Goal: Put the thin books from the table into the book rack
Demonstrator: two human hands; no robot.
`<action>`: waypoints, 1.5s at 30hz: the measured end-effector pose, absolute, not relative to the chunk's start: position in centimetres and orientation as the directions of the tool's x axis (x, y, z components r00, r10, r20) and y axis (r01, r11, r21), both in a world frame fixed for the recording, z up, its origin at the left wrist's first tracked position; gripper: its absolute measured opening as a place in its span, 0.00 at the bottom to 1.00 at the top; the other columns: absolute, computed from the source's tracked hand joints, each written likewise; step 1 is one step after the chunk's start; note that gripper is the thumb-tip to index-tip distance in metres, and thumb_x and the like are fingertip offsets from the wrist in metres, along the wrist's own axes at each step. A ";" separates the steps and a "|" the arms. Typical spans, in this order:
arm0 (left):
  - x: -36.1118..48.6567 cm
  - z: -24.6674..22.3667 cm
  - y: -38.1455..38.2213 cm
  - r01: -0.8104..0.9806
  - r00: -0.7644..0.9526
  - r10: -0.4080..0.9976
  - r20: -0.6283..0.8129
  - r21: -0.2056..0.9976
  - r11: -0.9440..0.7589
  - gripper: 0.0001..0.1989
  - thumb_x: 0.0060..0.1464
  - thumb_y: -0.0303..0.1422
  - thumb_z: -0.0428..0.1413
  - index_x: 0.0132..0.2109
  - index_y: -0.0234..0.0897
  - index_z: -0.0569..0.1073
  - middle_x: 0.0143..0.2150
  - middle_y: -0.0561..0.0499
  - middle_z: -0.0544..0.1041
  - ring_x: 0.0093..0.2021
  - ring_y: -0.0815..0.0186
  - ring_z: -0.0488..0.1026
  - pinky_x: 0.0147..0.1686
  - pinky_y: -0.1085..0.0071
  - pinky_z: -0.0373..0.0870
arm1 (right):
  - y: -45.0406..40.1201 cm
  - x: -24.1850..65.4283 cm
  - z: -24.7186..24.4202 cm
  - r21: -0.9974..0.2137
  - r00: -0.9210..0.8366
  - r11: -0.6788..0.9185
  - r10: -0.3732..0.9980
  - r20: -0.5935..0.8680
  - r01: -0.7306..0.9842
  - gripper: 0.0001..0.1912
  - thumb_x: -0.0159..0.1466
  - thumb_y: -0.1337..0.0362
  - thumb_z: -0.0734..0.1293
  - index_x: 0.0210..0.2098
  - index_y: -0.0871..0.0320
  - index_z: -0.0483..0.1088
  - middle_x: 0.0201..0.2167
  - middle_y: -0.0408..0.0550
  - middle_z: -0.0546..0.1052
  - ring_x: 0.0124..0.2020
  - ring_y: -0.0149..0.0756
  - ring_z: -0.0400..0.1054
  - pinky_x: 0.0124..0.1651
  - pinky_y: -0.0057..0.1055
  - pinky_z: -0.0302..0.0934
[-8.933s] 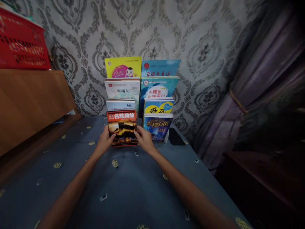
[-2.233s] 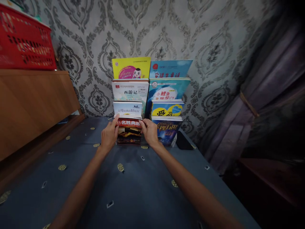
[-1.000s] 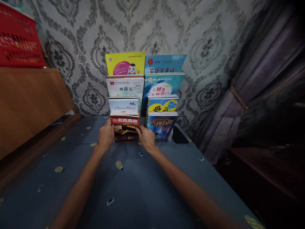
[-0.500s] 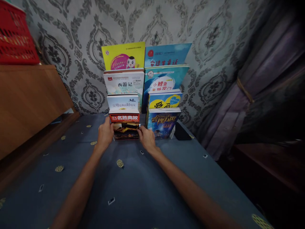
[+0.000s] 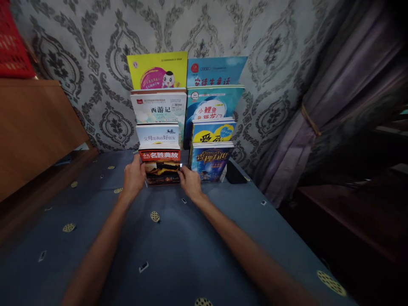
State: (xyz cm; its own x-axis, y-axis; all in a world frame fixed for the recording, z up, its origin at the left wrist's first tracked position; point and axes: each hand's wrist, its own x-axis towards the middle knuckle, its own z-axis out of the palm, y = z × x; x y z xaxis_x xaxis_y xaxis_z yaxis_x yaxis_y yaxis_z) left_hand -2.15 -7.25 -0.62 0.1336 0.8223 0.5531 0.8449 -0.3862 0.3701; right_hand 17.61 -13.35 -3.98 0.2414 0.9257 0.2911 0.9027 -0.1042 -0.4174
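Two columns of books stand upright in tiers against the wall. My left hand (image 5: 134,177) is closed at the left edge of the front book (image 5: 161,168), which has a red band and a dark landscape on its cover. At that book's right edge, my right hand (image 5: 190,182) pinches with thumb and fingers. Behind it rise a pale blue book (image 5: 157,135), a white book (image 5: 158,108) and a yellow-green book (image 5: 159,70). The right column has a dark blue book (image 5: 211,163) in front, then a yellow-and-blue book (image 5: 213,131) and taller blue books (image 5: 216,102).
A black flat object (image 5: 235,173) lies right of the books on the blue patterned cloth (image 5: 178,246). At left stand a wooden cabinet (image 5: 35,131) and a red basket (image 5: 14,46). A tied curtain (image 5: 296,136) hangs at right, before patterned wallpaper (image 5: 270,55).
The whole view has shifted, so the books and hands appear slightly farther left. Both hands stay at the sides of the front-left book.
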 end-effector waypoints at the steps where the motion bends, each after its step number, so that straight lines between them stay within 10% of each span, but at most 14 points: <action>1: -2.2 -0.7 -7.3 0.836 0.142 0.819 0.556 0.376 -0.400 0.13 0.61 0.28 0.49 0.53 0.37 0.69 0.40 0.44 0.82 0.41 0.56 0.80 0.39 0.69 0.69 | -13.4 17.7 -4.0 -0.414 0.240 -0.105 0.927 0.289 0.904 0.14 0.73 0.63 0.59 0.49 0.56 0.74 0.40 0.52 0.83 0.39 0.39 0.76 0.36 0.28 0.56; 14: -2.0 -0.4 -7.7 0.894 0.162 0.831 0.531 0.277 -0.352 0.13 0.62 0.30 0.47 0.52 0.36 0.67 0.36 0.43 0.81 0.36 0.54 0.78 0.35 0.67 0.68 | -14.0 18.0 -3.4 -0.356 0.181 -0.087 0.954 0.239 0.930 0.12 0.72 0.61 0.61 0.46 0.56 0.75 0.46 0.55 0.81 0.45 0.43 0.76 0.39 0.31 0.60; 31: -3.2 -0.5 -6.2 0.749 0.173 0.847 0.503 0.491 -0.445 0.14 0.54 0.36 0.50 0.47 0.39 0.69 0.30 0.51 0.78 0.31 0.60 0.78 0.32 0.71 0.69 | -13.4 19.1 -2.3 -0.469 0.105 -0.041 0.988 0.111 0.882 0.11 0.71 0.64 0.62 0.47 0.56 0.75 0.35 0.51 0.82 0.43 0.39 0.76 0.38 0.27 0.60; 45: -4.9 -1.6 -4.5 0.704 0.205 0.836 0.510 0.516 -0.488 0.18 0.54 0.42 0.54 0.48 0.38 0.70 0.34 0.52 0.78 0.34 0.60 0.77 0.37 0.65 0.75 | -13.7 20.0 -2.5 -0.520 0.090 -0.031 0.992 0.088 0.854 0.14 0.69 0.59 0.62 0.49 0.58 0.74 0.49 0.57 0.79 0.51 0.45 0.73 0.48 0.33 0.64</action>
